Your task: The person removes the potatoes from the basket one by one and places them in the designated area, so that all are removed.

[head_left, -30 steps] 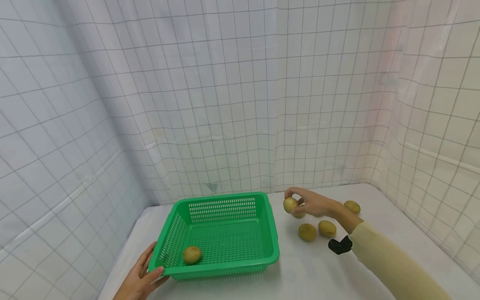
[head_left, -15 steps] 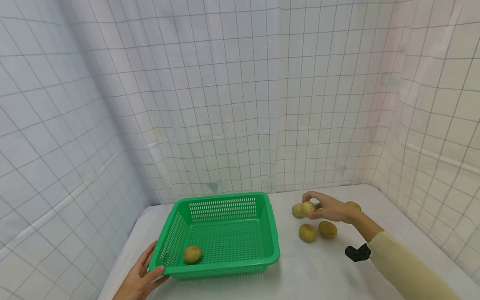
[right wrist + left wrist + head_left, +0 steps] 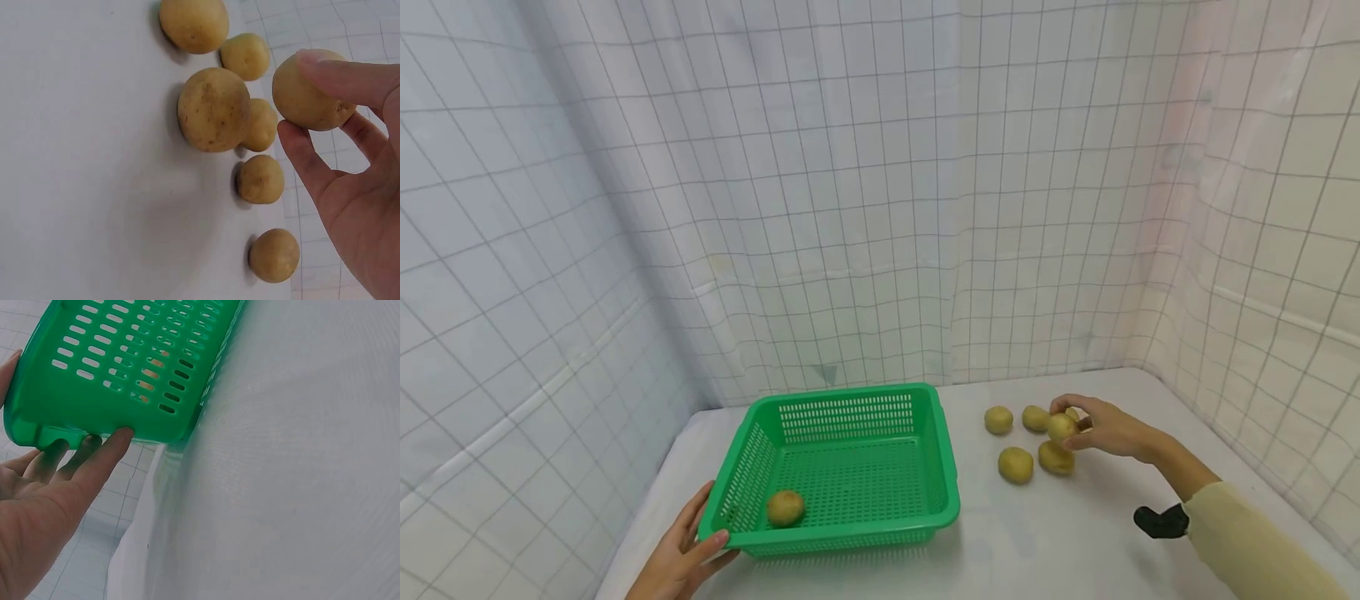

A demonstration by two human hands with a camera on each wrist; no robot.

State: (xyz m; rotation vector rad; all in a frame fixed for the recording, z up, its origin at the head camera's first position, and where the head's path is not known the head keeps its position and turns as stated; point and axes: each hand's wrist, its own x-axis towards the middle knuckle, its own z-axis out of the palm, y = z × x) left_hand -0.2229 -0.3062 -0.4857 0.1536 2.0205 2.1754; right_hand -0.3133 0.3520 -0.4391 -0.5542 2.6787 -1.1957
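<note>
My right hand (image 3: 1105,429) pinches a potato (image 3: 309,94) between thumb and fingers, raised above the table at the right. In the head view this held potato (image 3: 1063,427) overlaps others behind and below it. Several potatoes lie on the white table close by, among them a front-left potato (image 3: 1016,465) and a back-left potato (image 3: 998,419). My left hand (image 3: 679,557) grips the near left corner of a green plastic basket (image 3: 842,536), thumb over the rim and fingers on the outside (image 3: 47,506). One potato (image 3: 786,508) sits inside the basket, near that corner.
White grid-patterned curtains (image 3: 850,208) enclose the table (image 3: 1000,550) at the back and both sides. A black object (image 3: 1161,522) hangs at the right sleeve (image 3: 1255,537). The basket's right wall stands between its inside and the loose potatoes.
My right hand has moved right with the potato, away from the basket and over the right side of the group. Potatoes it covered at the back now show. The left hand and basket stay put.
</note>
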